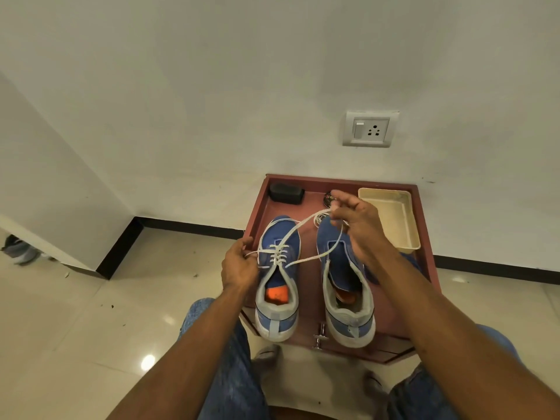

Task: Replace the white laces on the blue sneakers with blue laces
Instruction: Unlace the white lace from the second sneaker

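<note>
Two blue sneakers stand side by side, toes toward the wall, on a reddish-brown low cabinet top (424,237) in the lower middle of the frame. The left sneaker (277,277) is laced with a white lace (280,256) through its eyelets; the right sneaker (344,280) shows none in its eyelets. The left hand (238,266), at the left edge of the left sneaker, pinches one end of the lace between curled fingers. The right hand (356,225), raised above the toe of the right sneaker, has its fingers curled round the other end of the lace, which loops below the hand and runs back across to the left sneaker. Something blue (412,262) peeks out beyond the right forearm; what it is cannot be told. At the back of the cabinet top lie a black case (286,194), a small round tin (328,197) and a cream tray (391,219). A switch socket (369,128) sits on the wall above
</note>
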